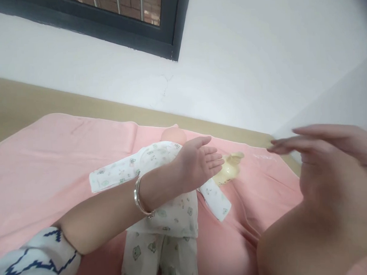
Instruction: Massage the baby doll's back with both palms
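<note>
My left hand (pixel 197 163) is stretched out palm up above the pink blanket, its fingers extended and nothing in it. A silver bangle (pixel 138 196) circles the wrist. Beneath that arm lies a small white printed long-sleeved top (pixel 174 215), with matching trousers (pixel 146 254) below it. A rounded skin-coloured shape (pixel 173 135), like a doll's head, shows at the neckline; my forearm hides part of the top. Beyond my left fingertips is a glossy pale yellow thing (pixel 230 168) of unclear kind. At the right my right hand (pixel 327 167) is raised, blurred, fingers stretched out, holding nothing visible.
The pink blanket (pixel 107 136) is spread over a light wooden surface (pixel 17 100), with folds near the right arm. A white wall (pixel 244 70) rises behind it, meeting another wall at the right. A dark-framed window (pixel 167 37) with bars is set above.
</note>
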Tool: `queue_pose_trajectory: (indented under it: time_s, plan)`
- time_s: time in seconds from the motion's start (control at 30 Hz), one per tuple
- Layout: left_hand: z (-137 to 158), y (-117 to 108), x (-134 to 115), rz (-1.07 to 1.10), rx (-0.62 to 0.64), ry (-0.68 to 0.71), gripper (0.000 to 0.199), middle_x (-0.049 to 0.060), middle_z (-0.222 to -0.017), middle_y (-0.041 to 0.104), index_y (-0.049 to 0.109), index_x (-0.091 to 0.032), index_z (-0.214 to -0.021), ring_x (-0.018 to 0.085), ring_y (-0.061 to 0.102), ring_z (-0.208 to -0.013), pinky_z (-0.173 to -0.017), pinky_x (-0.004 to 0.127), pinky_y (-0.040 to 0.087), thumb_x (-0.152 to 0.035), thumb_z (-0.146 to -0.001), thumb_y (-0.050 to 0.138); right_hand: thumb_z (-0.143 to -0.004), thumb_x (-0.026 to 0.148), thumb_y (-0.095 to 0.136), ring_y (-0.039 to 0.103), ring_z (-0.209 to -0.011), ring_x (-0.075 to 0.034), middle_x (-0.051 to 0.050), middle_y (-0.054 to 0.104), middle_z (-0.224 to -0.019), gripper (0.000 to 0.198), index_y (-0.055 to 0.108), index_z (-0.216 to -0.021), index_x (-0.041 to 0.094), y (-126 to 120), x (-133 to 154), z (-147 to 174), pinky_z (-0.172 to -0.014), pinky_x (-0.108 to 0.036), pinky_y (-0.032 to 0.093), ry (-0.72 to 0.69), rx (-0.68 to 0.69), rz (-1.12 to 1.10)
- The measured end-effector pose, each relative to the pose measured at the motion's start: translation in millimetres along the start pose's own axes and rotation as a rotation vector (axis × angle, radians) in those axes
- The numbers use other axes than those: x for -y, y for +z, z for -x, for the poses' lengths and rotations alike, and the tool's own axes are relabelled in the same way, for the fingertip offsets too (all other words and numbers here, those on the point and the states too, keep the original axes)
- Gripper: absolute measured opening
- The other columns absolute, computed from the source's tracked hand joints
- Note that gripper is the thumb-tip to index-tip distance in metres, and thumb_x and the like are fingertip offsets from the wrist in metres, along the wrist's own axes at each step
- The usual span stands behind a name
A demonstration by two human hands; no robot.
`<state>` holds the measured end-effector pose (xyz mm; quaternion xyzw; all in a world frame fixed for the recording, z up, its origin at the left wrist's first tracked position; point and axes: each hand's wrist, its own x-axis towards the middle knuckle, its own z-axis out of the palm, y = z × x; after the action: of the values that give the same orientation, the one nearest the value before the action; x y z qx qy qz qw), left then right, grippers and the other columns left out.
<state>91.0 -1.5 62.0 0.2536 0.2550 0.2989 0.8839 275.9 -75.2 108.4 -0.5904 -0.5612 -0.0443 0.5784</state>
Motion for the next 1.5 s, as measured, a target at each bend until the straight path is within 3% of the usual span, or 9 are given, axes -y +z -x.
queue_pose_trajectory:
  time_s: [0.1, 0.2, 0.43, 0.57, 0.73, 0.97, 1.13, 1.3, 1.5]
  plan:
    - [-6.2, 11.8, -3.0, 0.061, -0.001, 0.007, 0.078, 0.025, -0.163, 0.031, 0.023, 0.003, -0.157, 0.027, 0.036, -0.151, -0.123, 0.031, 0.034, -0.045, -0.100, 0.044, -0.082, 0.032, 0.062, 0.070, -0.104, -0.028, -0.006, 0.077, -0.102, 0.016, 0.074, -0.092, 0.028, 28.8, -13.2, -10.3, -0.083, -0.041, 0.055, 0.040, 0.073, 0.175]
    - [-11.7, 19.6, -2.1, 0.102, -0.064, -0.030, 0.078, 0.028, -0.162, 0.030, 0.025, 0.007, -0.156, 0.028, 0.037, -0.151, -0.120, 0.029, 0.039, -0.044, -0.100, 0.044, -0.091, 0.041, 0.051, 0.066, -0.116, -0.030, -0.008, 0.073, -0.122, 0.034, 0.071, -0.113, 0.025, 52.3, -36.3, -15.4, -0.093, -0.045, 0.053, 0.088, 0.322, 0.232]
    - [-16.7, 19.9, -1.9, 0.166, -0.048, -0.041, 0.069, 0.026, -0.147, 0.052, 0.039, 0.006, -0.149, 0.026, 0.052, -0.140, -0.113, 0.028, 0.048, -0.041, -0.100, 0.044, -0.103, 0.060, 0.021, 0.068, -0.108, -0.030, -0.007, 0.076, -0.099, 0.059, 0.066, -0.090, 0.024, 83.0, -50.8, -15.2, -0.123, -0.063, 0.014, 0.045, 0.729, 0.299]
    - [-5.8, 10.9, -0.5, 0.135, -0.014, -0.024, 0.067, 0.026, -0.144, 0.055, 0.042, 0.007, -0.146, 0.028, 0.054, -0.138, -0.116, 0.032, 0.045, -0.041, -0.100, 0.045, -0.102, 0.062, 0.021, 0.069, -0.087, -0.025, -0.002, 0.073, -0.085, 0.058, 0.061, -0.083, 0.025, 79.8, -45.5, -14.8, -0.109, -0.056, 0.038, 0.036, 0.857, 0.355]
    - [28.0, -4.3, 8.1, 0.109, -0.159, -0.067, 0.059, 0.028, -0.130, 0.065, 0.056, 0.006, -0.134, 0.032, 0.066, -0.122, -0.109, 0.037, 0.052, -0.041, -0.099, 0.049, -0.100, 0.059, 0.030, 0.070, -0.100, -0.029, -0.006, 0.076, -0.102, 0.052, 0.069, -0.096, 0.026, 78.8, -47.5, -16.5, -0.087, -0.041, 0.052, 0.073, 0.854, 0.379]
    - [70.5, -14.1, 3.8, 0.084, -0.275, -0.094, 0.043, 0.026, -0.120, 0.070, 0.064, 0.002, -0.121, 0.030, 0.070, -0.115, -0.110, 0.040, 0.051, -0.029, -0.099, 0.044, -0.094, 0.060, 0.045, 0.050, -0.141, -0.037, -0.005, 0.052, -0.155, 0.057, 0.060, -0.140, 0.028, 83.9, -47.0, -20.6, -0.114, -0.054, 0.042, 0.303, 0.879, 0.473]
    - [81.1, -10.9, -0.2, 0.053, -0.234, -0.010, 0.033, 0.022, -0.114, 0.073, 0.070, -0.004, -0.108, 0.030, 0.070, -0.114, -0.110, 0.042, 0.051, -0.025, -0.095, 0.048, -0.091, 0.064, 0.051, 0.059, -0.132, -0.037, -0.004, 0.048, -0.158, 0.067, 0.051, -0.150, 0.031, 82.8, -45.5, -21.2, -0.115, -0.057, 0.042, 0.412, 0.894, 0.446]
    - [89.5, -8.9, -1.6, 0.051, -0.218, -0.026, 0.031, 0.020, -0.111, 0.074, 0.072, -0.006, -0.102, 0.029, 0.070, -0.113, -0.108, 0.042, 0.053, -0.025, -0.094, 0.049, -0.090, 0.065, 0.054, 0.052, -0.139, -0.039, -0.005, 0.048, -0.158, 0.069, 0.051, -0.150, 0.030, 82.8, -47.6, -19.3, -0.118, -0.062, 0.036, 0.433, 0.843, 0.448]
    - [95.4, -10.2, -3.9, 0.059, -0.190, 0.002, 0.030, 0.019, -0.109, 0.074, 0.072, -0.007, -0.101, 0.029, 0.070, -0.113, -0.108, 0.043, 0.051, -0.026, -0.093, 0.049, -0.090, 0.062, 0.057, 0.060, -0.130, -0.038, -0.008, 0.061, -0.146, 0.065, 0.053, -0.147, 0.032, 81.6, -44.1, -18.1, -0.113, -0.062, 0.041, 0.461, 0.805, 0.466]
